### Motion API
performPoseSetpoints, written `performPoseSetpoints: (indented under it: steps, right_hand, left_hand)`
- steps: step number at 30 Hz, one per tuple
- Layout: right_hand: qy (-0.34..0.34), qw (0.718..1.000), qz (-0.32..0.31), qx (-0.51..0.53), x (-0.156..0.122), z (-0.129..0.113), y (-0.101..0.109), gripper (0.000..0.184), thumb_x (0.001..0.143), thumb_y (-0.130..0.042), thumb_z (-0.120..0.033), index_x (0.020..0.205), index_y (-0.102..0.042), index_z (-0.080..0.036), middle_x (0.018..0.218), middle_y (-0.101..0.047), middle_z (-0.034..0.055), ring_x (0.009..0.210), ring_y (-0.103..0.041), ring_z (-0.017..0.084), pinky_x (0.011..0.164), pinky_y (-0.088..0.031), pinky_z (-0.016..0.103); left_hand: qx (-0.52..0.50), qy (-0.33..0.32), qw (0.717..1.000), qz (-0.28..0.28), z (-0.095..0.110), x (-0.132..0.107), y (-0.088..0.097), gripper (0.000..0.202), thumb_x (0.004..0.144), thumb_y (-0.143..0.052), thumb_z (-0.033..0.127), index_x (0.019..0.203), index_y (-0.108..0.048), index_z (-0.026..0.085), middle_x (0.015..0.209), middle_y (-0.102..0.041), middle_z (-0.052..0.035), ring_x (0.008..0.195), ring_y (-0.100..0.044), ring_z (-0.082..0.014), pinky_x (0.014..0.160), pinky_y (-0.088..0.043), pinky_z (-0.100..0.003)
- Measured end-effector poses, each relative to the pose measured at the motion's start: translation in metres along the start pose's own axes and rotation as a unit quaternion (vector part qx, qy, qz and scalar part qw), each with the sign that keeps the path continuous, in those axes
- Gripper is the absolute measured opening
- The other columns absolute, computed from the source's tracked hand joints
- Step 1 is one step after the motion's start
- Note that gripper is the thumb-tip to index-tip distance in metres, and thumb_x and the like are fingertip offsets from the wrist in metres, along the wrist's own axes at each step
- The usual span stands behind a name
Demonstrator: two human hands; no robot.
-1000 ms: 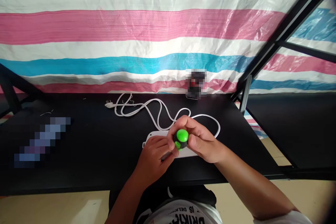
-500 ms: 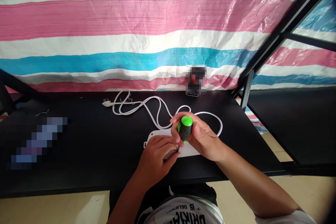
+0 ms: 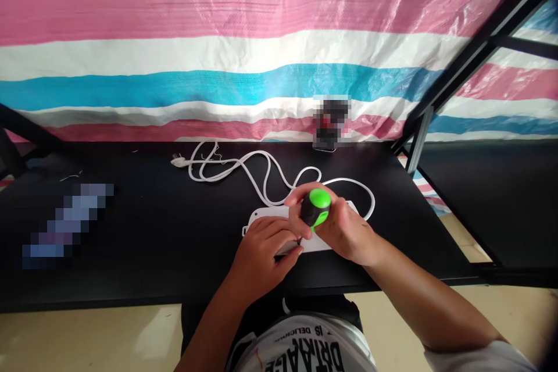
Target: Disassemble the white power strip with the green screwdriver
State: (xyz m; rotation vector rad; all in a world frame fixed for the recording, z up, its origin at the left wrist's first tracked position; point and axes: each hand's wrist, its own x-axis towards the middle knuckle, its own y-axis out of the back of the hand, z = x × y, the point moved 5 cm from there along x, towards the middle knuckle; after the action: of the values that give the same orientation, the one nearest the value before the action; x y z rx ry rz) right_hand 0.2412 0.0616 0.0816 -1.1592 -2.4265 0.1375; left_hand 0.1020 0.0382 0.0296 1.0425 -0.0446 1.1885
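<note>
Hands [image 3: 344, 232] still together, screwdriver [image 3: 317, 208] tilted rightward

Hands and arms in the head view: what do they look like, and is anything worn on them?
The left hand and right hand are bare: no gloves, rings or watch show. Both forearms are uncovered. A white short sleeve shows at the right upper arm; the left arm's sleeve is out of frame. The white shirt with black lettering shows below.
</note>
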Motion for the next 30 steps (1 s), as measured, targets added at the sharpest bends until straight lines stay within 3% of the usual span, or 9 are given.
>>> performPoseSetpoints:
  steps: [3,6,8,11,16,21,26,30]
  right_hand:
    - [0.015,1.0,-0.003,0.002,-0.002,-0.003,-0.001,0.04,0.103,-0.054,-0.06,0.129,-0.047,-0.03,0.081,-0.048,-0.0022,0.069,-0.04,0.016,0.07,-0.04,0.032]
    - [-0.001,1.0,-0.004,-0.008,-0.003,-0.005,0.0,0.03,0.105,-0.055,-0.054,0.118,-0.052,-0.026,0.092,-0.056,0.002,0.076,-0.049,0.015,0.072,-0.044,0.031]
    - [-0.031,0.999,-0.003,-0.007,-0.004,-0.003,0.002,0.04,0.105,-0.051,-0.059,0.116,-0.06,-0.021,0.099,-0.059,0.0062,0.081,-0.054,0.016,0.075,-0.046,0.033]
    - [-0.046,0.998,0.006,0.036,-0.003,0.0,0.004,0.053,0.105,-0.041,-0.066,0.117,-0.064,-0.02,0.084,-0.053,0.0026,0.074,-0.049,0.016,0.072,-0.044,0.034]
    - [0.005,0.996,0.067,0.054,0.0,-0.006,0.009,0.05,0.096,-0.048,-0.078,0.11,-0.056,-0.031,0.069,-0.045,-0.0035,0.059,-0.038,0.016,0.061,-0.041,0.033]
    - [0.021,0.993,0.112,0.033,0.001,-0.018,0.015,0.047,0.097,-0.049,-0.076,0.103,-0.055,-0.031,0.066,-0.044,-0.0048,0.055,-0.039,0.014,0.057,-0.043,0.032]
    - [0.014,0.992,0.117,0.044,0.003,-0.014,0.015,0.048,0.097,-0.048,-0.077,0.103,-0.055,-0.029,0.065,-0.045,-0.0047,0.054,-0.039,0.014,0.053,-0.042,0.03]
    - [0.024,0.995,0.074,0.06,0.005,-0.01,0.01,0.048,0.1,-0.046,-0.074,0.104,-0.054,-0.027,0.067,-0.049,-0.0043,0.055,-0.04,0.014,0.056,-0.043,0.03]
  left_hand:
    - [-0.005,0.0,1.0,-0.001,-0.001,-0.001,0.0,0.014,0.09,-0.075,0.016,0.1,-0.071,0.024,0.104,-0.079,-0.0007,0.103,-0.07,-0.0222,0.098,-0.052,-0.039]
    - [0.0,-0.006,1.0,0.006,0.0,0.0,0.001,0.015,0.09,-0.075,0.016,0.101,-0.071,0.025,0.106,-0.078,-0.0013,0.104,-0.07,-0.0224,0.097,-0.052,-0.039]
    - [0.0,-0.009,1.0,0.007,0.0,0.001,0.001,0.014,0.089,-0.076,0.016,0.1,-0.072,0.024,0.105,-0.078,-0.0017,0.102,-0.07,-0.0223,0.096,-0.052,-0.038]
    - [-0.006,-0.002,1.0,-0.002,0.001,0.002,0.0,0.017,0.089,-0.076,0.015,0.104,-0.073,0.025,0.104,-0.078,-0.0013,0.103,-0.071,-0.0223,0.097,-0.052,-0.039]
    - [-0.01,0.014,1.0,-0.019,-0.001,0.0,-0.002,0.013,0.092,-0.075,0.019,0.103,-0.074,0.024,0.11,-0.08,-0.0017,0.108,-0.071,-0.023,0.102,-0.052,-0.042]
    - [-0.018,0.022,0.999,-0.026,-0.002,0.0,-0.002,0.009,0.092,-0.075,0.018,0.099,-0.073,0.023,0.11,-0.079,-0.0024,0.108,-0.072,-0.0228,0.102,-0.052,-0.042]
    - [-0.016,0.019,0.999,-0.02,-0.002,0.0,-0.002,0.009,0.092,-0.075,0.019,0.1,-0.074,0.024,0.11,-0.08,-0.0026,0.108,-0.072,-0.0232,0.101,-0.053,-0.042]
    - [-0.011,0.014,1.0,-0.017,-0.003,0.0,-0.002,0.012,0.091,-0.075,0.019,0.102,-0.074,0.024,0.111,-0.08,-0.0026,0.107,-0.072,-0.0238,0.1,-0.053,-0.042]
